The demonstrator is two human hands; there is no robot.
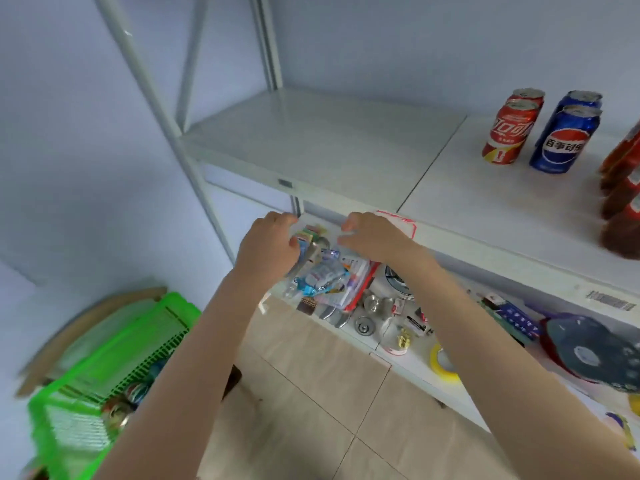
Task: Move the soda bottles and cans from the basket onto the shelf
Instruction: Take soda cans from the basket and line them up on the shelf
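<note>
Both hands are out in front, level with the front edge of the shelf. The left hand shows its back, fingers curled under and hidden, so whether it has anything is impossible to tell. The right hand, just beside it, has loosely bent fingers with nothing in them.

Right beneath the hands is a heap of plastic packets on the lower shelf. Metal fittings lie under the right forearm, with a yellow tape roll and a dark disc further right.

Up and right of the right hand, red cans and blue cans stand upright, tops up, labels facing us. Brown bottles are beyond them, cut off.

Down left of the left forearm sits the green basket, its cans too blurred to tell which way they point.
</note>
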